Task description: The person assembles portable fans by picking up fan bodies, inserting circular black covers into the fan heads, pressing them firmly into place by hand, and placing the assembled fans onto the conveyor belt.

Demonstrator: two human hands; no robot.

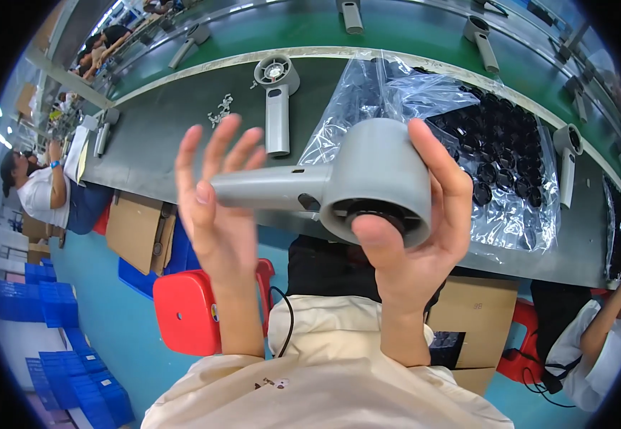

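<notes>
A grey handheld fan [378, 157] is held up over the near edge of the bench, its handle pointing left. My right hand [425, 261] grips the round fan head, fingers around its right side and thumb pressed on a black round part [382, 211] in the opening. My left hand [226, 229] has its fingers spread; the handle's end lies by its thumb, and I cannot tell whether they touch. Behind, a bag of clear plastic holds several black round parts [503, 157]. Another grey fan [277, 118] lies on the bench, with small grey pieces [220, 109] beside it.
Beyond the dark bench [150, 143] runs a green conveyor belt [410, 32] carrying grey fans. Co-workers sit at left [39, 182] and right [596, 343]. A red stool [185, 311], cardboard [135, 232] and blue bins [82, 382] stand below the bench.
</notes>
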